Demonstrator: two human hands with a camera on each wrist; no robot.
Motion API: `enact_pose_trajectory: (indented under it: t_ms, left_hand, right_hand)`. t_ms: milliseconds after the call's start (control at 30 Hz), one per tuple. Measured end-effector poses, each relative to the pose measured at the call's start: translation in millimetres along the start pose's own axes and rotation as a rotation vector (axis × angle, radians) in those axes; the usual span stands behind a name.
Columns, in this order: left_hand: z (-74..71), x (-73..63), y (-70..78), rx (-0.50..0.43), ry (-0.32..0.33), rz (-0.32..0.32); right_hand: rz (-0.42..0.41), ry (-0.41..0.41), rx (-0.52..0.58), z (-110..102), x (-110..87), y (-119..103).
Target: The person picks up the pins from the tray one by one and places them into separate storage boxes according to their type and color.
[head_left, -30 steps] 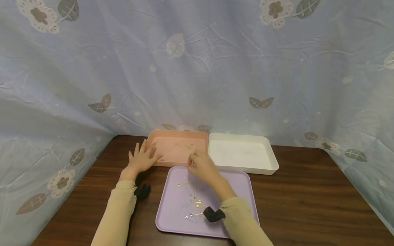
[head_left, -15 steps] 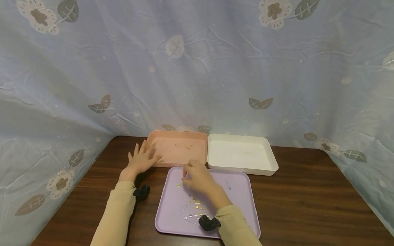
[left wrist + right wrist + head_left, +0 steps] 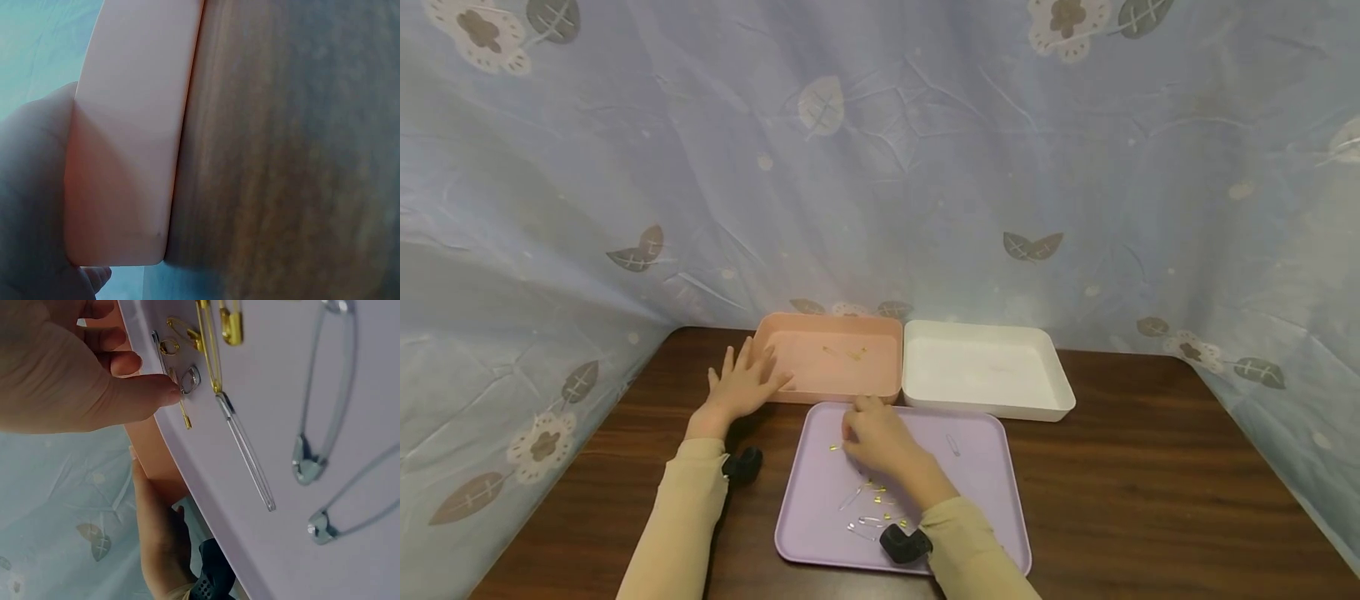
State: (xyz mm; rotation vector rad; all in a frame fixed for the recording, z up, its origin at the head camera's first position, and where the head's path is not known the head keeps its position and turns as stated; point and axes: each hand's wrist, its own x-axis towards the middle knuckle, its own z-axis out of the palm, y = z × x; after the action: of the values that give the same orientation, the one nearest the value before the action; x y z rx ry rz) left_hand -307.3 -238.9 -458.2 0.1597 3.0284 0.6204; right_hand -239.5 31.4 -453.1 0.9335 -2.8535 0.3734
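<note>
My left hand [image 3: 737,392] lies with spread fingers over the left edge of the salmon tray [image 3: 805,375]; the left wrist view shows that tray's wall [image 3: 125,156] close up. My right hand [image 3: 883,437] is low over the far left part of the lilac tray [image 3: 985,500], fingers bent. In the right wrist view its thumb [image 3: 150,397] reaches a cluster with a silver safety pin [image 3: 192,378] and a gold safety pin [image 3: 186,415]. The index fingertip is hidden, so a pinch cannot be confirmed. Several gold and silver safety pins lie nearer the front.
Gold safety pins [image 3: 853,354] lie in the salmon tray. A white tray [image 3: 970,358] stands beside it, behind the lilac tray. One silver safety pin [image 3: 953,445] lies apart at the lilac tray's far right. A patterned cloth [image 3: 880,208] hangs behind the dark wooden table [image 3: 1150,475].
My right hand has drawn back from the salmon tray's front edge onto the lilac tray, its thumb and fingers moving closer together. The far-right silver pin has come into view. My left hand stays put.
</note>
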Motion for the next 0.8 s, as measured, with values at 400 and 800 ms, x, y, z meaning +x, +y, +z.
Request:
enact_pose_trajectory:
  t_ms: [400,800]
  left_hand:
    - [-1.0,2.8,2.4,-0.015,0.006,0.000]
    - [-0.7,0.0,1.1,-0.012,-0.007,-0.006]
  right_hand:
    - [0.029,-0.015,0.025,-1.5,-0.5,4.6]
    - [0.010,-0.031,0.043,-0.1,-1.0,3.8]
